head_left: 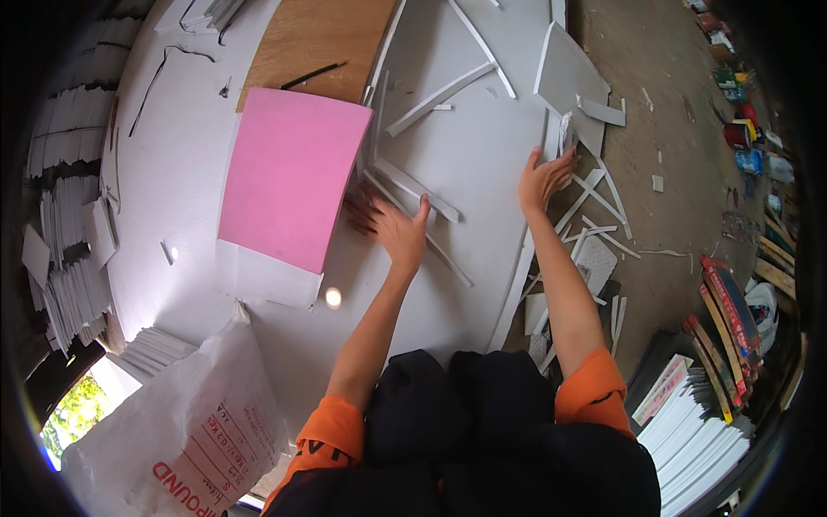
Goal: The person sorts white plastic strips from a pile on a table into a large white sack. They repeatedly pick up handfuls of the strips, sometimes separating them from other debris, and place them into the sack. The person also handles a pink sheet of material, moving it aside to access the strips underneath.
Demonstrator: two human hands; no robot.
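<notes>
My left hand (394, 231) reaches to the right edge of a pink rectangular sheet (293, 177), thumb apart and fingers spread, slightly blurred. Close beside its thumb lie narrow white offcut strips (422, 194) on a large white board (469, 164). Over the board's right edge, my right hand (544, 179) has its thumb apart from the fingers. A crumpled white scrap (565, 131) is right by those fingertips; whether they touch it I cannot tell. Below and beyond this hand, loose white strips (599, 202) lie in a pile on the floor.
A brown wooden panel (319, 39) with a dark thin tool (312, 76) lies beyond the pink sheet. White sheet stacks (73, 215) line the left; a white plastic sack (202, 414) stands at lower left. An angular white offcut (573, 73) overhangs the board's far right edge. Paint cans (739, 133) stand farther right.
</notes>
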